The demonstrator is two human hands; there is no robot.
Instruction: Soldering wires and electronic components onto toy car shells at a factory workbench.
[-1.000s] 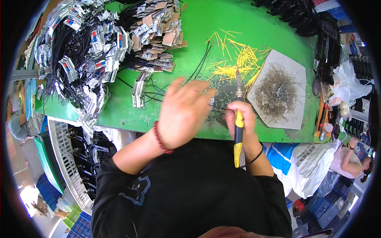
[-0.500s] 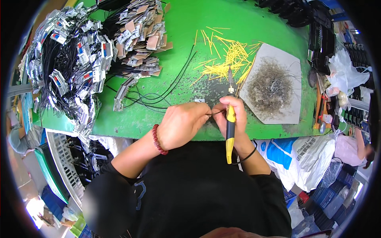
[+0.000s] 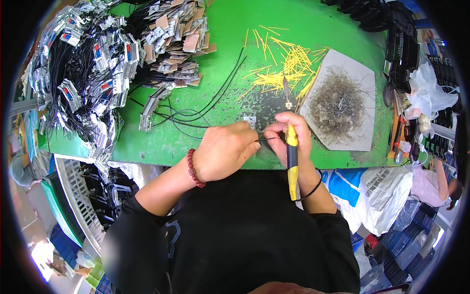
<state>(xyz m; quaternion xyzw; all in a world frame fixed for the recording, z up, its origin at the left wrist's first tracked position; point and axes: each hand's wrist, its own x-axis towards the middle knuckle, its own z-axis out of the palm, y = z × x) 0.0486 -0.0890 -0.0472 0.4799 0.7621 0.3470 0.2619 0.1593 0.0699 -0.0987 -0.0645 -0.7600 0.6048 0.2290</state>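
Between the fingertips of my left hand (image 3: 226, 149) is a thin black wire (image 3: 262, 140), pinched at the table's near edge. The fingers of my right hand (image 3: 293, 137) also close on that wire, just to the right. Resting in the same right hand is a yellow-and-black soldering iron (image 3: 292, 156), its tip pointing away from me toward a pile of thin yellow sticks (image 3: 293, 63). Dark cables (image 3: 200, 120) run left from my hands to a small metal-cased part (image 3: 152, 109). A small pale label (image 3: 250, 120) lies beyond my left fingers.
Bundles of cabled metal parts (image 3: 81, 73) and flat brown-and-silver pieces (image 3: 176, 41) heap up at the left. Right of my hands is a grey board (image 3: 364, 112) with dark residue. Black trays (image 3: 399, 46) stand at the far right, near a clear plastic bag (image 3: 428, 88).
My right hand and the soldering iron have shifted slightly right, away from my left hand, and more wire shows between them. The whole view has also shifted a little.
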